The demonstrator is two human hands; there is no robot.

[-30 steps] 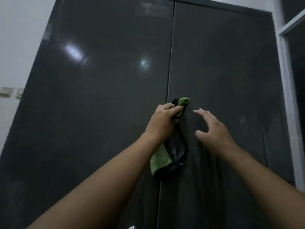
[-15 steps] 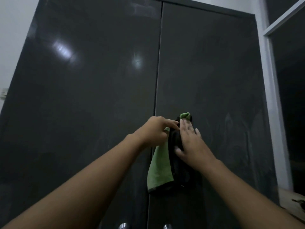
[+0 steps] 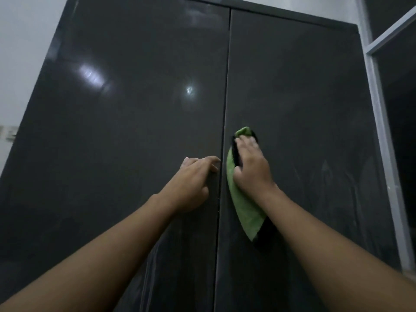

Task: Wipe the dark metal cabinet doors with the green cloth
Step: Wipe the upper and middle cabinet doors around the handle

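Two tall dark metal cabinet doors fill the view, the left door (image 3: 126,131) and the right door (image 3: 304,109), split by a thin vertical seam. My right hand (image 3: 251,167) presses a green cloth (image 3: 244,208) with a black side flat against the right door, just right of the seam. The cloth hangs down below my palm. My left hand (image 3: 193,181) is beside it on the left door, fingers loosely spread near the seam, holding nothing.
A pale wall with a switch plate (image 3: 9,132) lies left of the cabinet. A light grey frame (image 3: 382,122) runs down the right side, with a dark opening beyond it.
The cloth has passed from my left hand to my right hand. My left hand let go and drew back left of the seam; my right hand now holds the cloth against the right door.
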